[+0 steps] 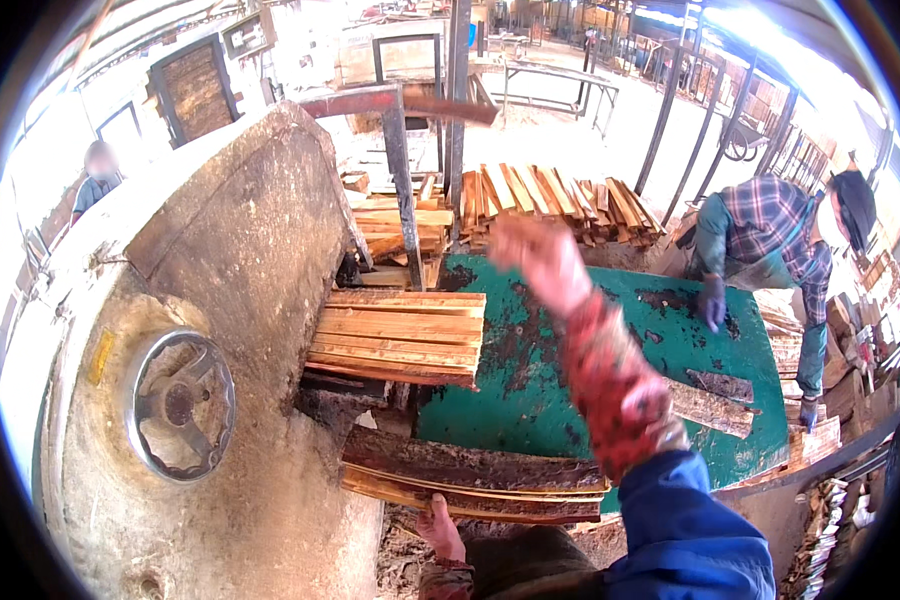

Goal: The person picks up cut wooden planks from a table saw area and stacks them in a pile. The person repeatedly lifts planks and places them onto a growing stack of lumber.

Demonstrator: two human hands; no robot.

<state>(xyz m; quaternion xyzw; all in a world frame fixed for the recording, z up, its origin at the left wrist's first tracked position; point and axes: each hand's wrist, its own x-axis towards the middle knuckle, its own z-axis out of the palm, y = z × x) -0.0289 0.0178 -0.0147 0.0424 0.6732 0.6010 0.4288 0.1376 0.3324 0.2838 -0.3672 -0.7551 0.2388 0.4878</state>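
At the near edge of the green table [500, 408], my left hand [442, 530] grips the side of a stack of bark-edged boards [480, 490], its thumb on top. My right hand [540, 262] is raised over the far part of the table, arm stretched forward. Motion smears its fingers, so I cannot make out whether it holds anything. Left of it, a bundle of sawn wooden slats [400, 335] sticks out from the side of a large machine onto the table. Two loose bark pieces [710, 405] lie on the table to the right.
The worn machine housing [250, 220] with a metal handwheel [180, 405] fills the left. A metal frame post [402, 190] stands beyond it. Stacked boards [560, 200] lie at the far side. A gloved co-worker [770, 230] bends over wood at right; another person [97, 180] stands far left.
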